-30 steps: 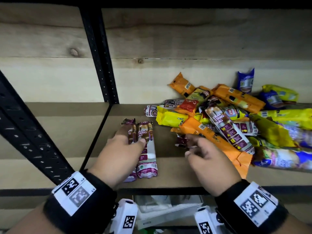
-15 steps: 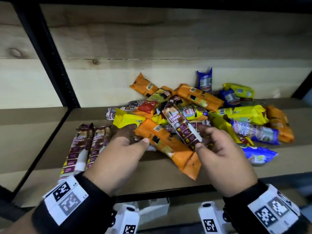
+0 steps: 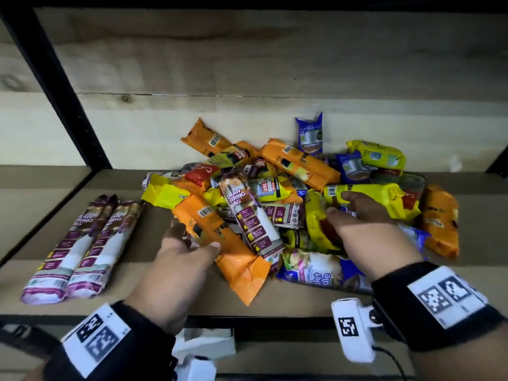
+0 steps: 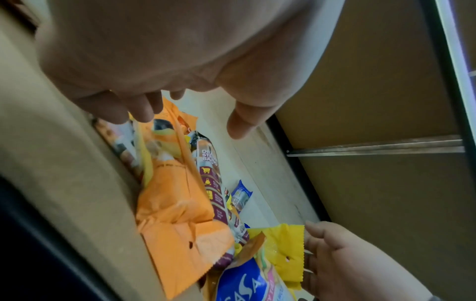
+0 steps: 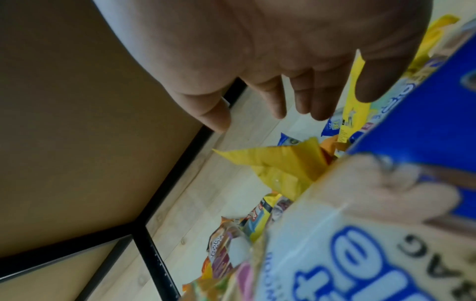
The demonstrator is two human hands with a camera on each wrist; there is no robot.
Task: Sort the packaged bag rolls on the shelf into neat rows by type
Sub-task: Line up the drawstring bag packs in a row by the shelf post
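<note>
Orange pack (image 3: pixel 242 270) near shelf (image 3: pixel 288 306) edge; left hand (image 3: pixel 178 270), right hand (image 3: pixel 368 237) both loose-fingered, gripping nothing.

Site: most likely a shop or stockroom. Evidence: board shelf (image 3: pixel 55 204) carried on a black perforated metal upright (image 3: pixel 60 92), plank back wall (image 3: pixel 275 64); heap of retail-wrapped bag rolls (image 3: pixel 275 193), several brands, printed barcodes (image 3: pixel 206 212) on the packs.

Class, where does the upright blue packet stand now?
Head view, right of centre: the upright blue packet stands against the wooden back wall, behind the long orange packet.
</note>
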